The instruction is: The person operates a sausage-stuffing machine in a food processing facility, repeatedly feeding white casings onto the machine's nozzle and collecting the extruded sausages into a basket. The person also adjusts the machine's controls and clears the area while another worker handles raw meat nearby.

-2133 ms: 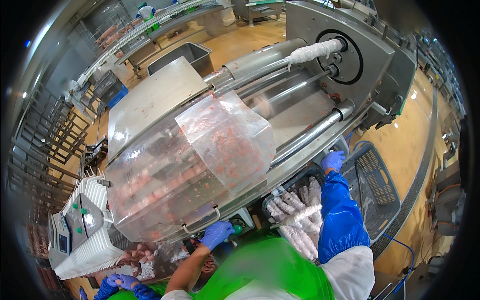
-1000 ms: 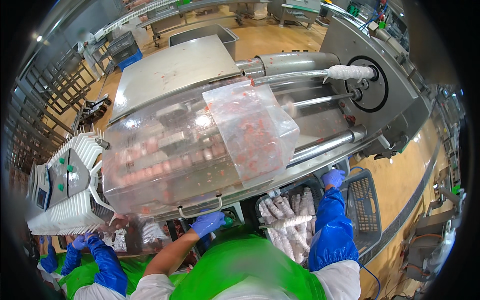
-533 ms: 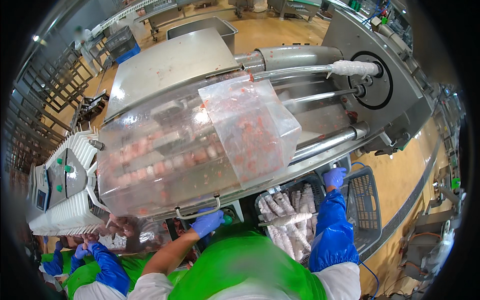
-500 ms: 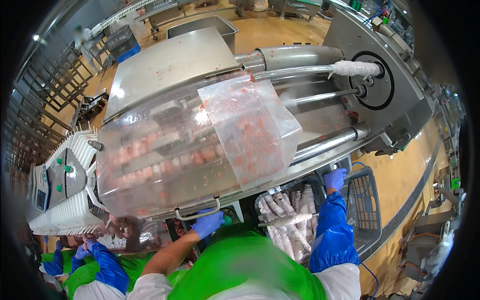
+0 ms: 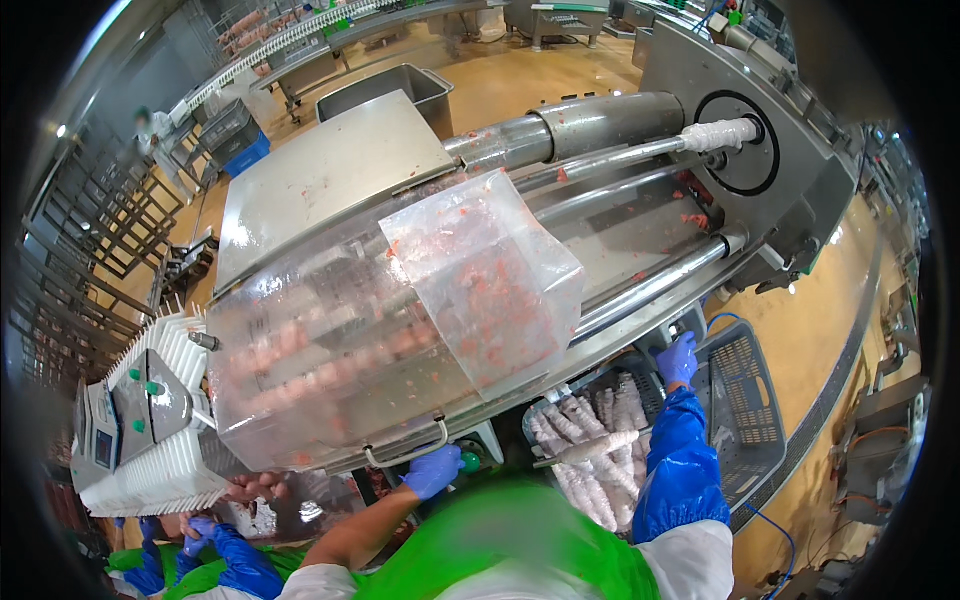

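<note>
From here: left purple-gloved hand (image 5: 434,471) beside green round knob (image 5: 471,462), below long steel machine (image 5: 690,85); right purple-gloved hand (image 5: 677,358) at its front edge. Can't tell either grip. Best keep fingers off shiny metal rod (image 5: 655,285).

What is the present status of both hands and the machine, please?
Left hand beside green knob. Right hand at machine's front edge, near perforated grey crate. Pink sausage links under clear cover; red-flecked plastic sheet partly blocks view.

Bright indoor light leaves white glare on the flat silver metal lid (image 5: 335,185) and the clear plastic cover (image 5: 300,395). The dark grey floor strip (image 5: 820,415) curves along the black-rimmed fisheye edge; the bright green apron (image 5: 520,545) is blurred.
</note>
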`<state>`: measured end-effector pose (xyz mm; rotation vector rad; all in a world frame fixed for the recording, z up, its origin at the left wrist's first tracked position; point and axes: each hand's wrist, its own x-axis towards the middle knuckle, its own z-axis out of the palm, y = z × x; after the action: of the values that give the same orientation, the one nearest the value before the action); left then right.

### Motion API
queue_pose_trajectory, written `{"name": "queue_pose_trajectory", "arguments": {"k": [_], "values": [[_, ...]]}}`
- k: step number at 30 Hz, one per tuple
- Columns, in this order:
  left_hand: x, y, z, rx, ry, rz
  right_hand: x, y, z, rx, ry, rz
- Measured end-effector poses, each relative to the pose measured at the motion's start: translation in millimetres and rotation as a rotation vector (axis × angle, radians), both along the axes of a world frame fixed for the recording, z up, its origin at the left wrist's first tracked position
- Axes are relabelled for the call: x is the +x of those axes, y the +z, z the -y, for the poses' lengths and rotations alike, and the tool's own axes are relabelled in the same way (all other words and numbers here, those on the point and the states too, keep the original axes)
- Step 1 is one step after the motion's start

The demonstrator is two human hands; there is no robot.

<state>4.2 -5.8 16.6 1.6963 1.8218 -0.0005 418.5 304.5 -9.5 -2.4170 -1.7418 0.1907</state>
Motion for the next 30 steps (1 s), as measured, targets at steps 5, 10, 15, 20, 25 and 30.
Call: {"name": "queue_pose_trajectory", "arguments": {"k": [5, 10, 15, 20, 25, 30], "values": [[5, 17, -7, 0.042, -0.051, -0.087, -6, 20, 1, -0.05, -0.017, -0.047], [1, 3, -6, -0.019, -0.066, -0.088, 7, -8, -3, 0.076, -0.011, -0.078], [7, 14, -10, -0.043, 0.006, -0.104, -3, 7, -1, -0.015, -0.029, -0.052], [5, 14, -11, -0.059, -0.024, -0.146, 2, 0, 3, -0.012, -0.02, -0.027], [5, 19, -15, -0.061, -0.013, -0.126, -4, 29, -14, -0.086, -0.035, -0.04], [1, 22, -15, -0.007, -0.03, -0.051, -98, 133, -39, 0.54, 0.464, -1.164]]}}
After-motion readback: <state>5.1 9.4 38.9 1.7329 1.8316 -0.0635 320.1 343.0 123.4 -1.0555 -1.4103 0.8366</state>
